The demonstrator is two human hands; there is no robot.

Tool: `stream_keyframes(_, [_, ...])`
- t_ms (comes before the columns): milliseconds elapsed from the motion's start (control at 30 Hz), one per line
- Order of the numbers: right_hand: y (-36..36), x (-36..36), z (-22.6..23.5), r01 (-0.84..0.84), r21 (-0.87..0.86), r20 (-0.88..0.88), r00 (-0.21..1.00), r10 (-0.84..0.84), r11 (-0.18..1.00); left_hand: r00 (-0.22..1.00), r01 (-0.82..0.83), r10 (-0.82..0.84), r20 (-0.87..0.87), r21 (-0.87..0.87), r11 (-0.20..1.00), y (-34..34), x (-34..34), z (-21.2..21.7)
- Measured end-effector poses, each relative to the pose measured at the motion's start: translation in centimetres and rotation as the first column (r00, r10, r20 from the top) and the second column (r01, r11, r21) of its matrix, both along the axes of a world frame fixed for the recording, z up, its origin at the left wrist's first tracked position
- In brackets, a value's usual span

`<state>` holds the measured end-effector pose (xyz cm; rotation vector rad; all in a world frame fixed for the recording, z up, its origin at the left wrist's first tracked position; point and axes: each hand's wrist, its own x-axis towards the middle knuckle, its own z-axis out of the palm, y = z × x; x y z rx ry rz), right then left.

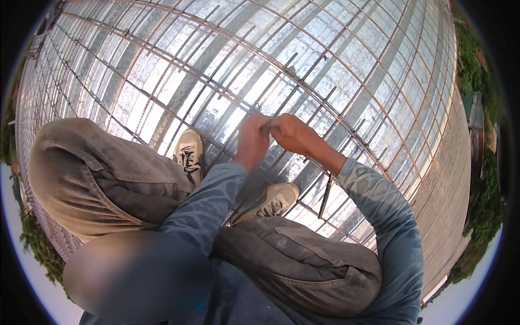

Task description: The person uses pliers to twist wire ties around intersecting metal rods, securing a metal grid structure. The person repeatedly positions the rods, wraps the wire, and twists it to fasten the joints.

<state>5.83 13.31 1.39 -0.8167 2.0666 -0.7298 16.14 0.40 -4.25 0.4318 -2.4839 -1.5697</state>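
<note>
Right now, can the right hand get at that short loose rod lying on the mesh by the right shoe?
Probably yes. The right hand is up at the rebar crossing, meeting the left hand, but the loose rod lies just under the right forearm beside the right shoe, with nothing covering it. The hand would have to leave the crossing first.

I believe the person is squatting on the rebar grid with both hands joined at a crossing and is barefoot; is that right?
Not quite: the head view shows light lace-up shoes on both feet. The rest holds: the left hand and right hand meet over the rebar grid.
</note>
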Motion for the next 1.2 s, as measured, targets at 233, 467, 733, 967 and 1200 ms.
stream_keyframes(233, [-1.8,-2.9,0.6,-0.022,0.021,-0.055,0.998,0.023,1.000,0.994,-0.013,0.009,0.109,0.030,0.999,0.0,-0.5,0.0])
stream_keyframes(467, [-1.2,-4.5,-0.6,0.098,0.119,-0.112,0.990,-0.085,0.988,0.954,-0.099,0.079,0.290,0.053,0.994,0.6,-2.0,2.8])
stream_keyframes(733, [0.4,-4.3,-1.5,0.154,0.318,-0.223,0.971,-0.084,0.936,0.962,-0.015,0.102,0.254,-0.321,0.947,1.4,-1.2,4.3])
stream_keyframes(967, [0.8,-4.3,-1.9,0.034,0.399,-0.184,0.982,0.044,0.916,0.975,0.111,-0.015,0.223,-0.424,0.899,0.4,-0.7,3.3])
stream_keyframes(1200, [2.0,-4.6,-2.8,-0.004,0.321,-0.163,0.985,0.060,0.947,0.952,0.139,-0.038,0.303,-0.322,0.937,-0.5,-1.0,3.5])
